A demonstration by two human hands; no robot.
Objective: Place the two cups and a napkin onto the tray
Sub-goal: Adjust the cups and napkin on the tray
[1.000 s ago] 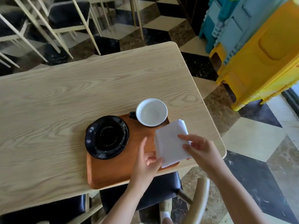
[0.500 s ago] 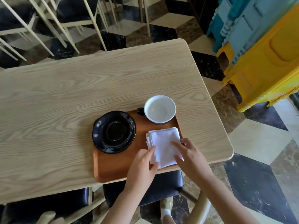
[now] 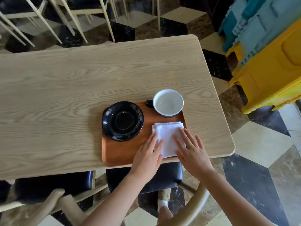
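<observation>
A brown wooden tray point(image 3: 123, 154) lies near the table's front edge. A black saucer point(image 3: 123, 121) rests on its left part, overhanging the tray's left rim. At the tray's far right corner stands a cup point(image 3: 168, 102), white inside and dark outside with a black handle. A folded white napkin point(image 3: 167, 134) lies flat on the tray's right side. My left hand point(image 3: 149, 154) presses flat on the napkin's left edge. My right hand point(image 3: 190, 149) lies flat on its right part, fingers spread.
The light wooden table point(image 3: 65, 95) holds the tray. Two black-cushioned wooden chairs point(image 3: 162, 173) are tucked under its front edge. More chairs stand beyond the far side. Yellow and blue plastic crates point(image 3: 268, 62) are stacked on the checkered floor at right.
The napkin, held above the tray's right edge a second ago, now lies flat on the tray. Both hands have let go of it and now press flat on it.
</observation>
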